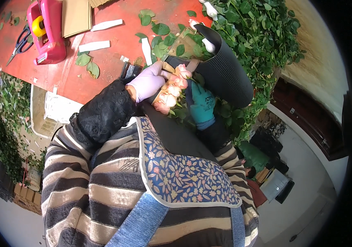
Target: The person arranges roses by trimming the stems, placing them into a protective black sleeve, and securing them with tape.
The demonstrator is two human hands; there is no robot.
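Note:
My left hand (147,82), in a lavender glove, has its fingers closed at the upper left of a bunch of pale pink roses (167,99), among the blooms. My right hand (200,103), in a teal glove with dark fingers, grips the bunch from the right, below the flower heads, its fingertips partly hidden by roses and leaves. A curved black ribbed sheet (235,76) stands just right of and behind my hands, with white-wrapped buds (209,45) at its upper edge. A small dark object (128,70) lies on the red tabletop (108,49) behind my left wrist.
The table holds a pink tape dispenser (49,45), scissors (19,45), cardboard (75,16), white strips (106,24) and loose leaves (159,29). Dense foliage (274,37) lines the right; more greenery (3,119) and a pale crate (44,113) are left. Someone in green (254,156) appears at lower right.

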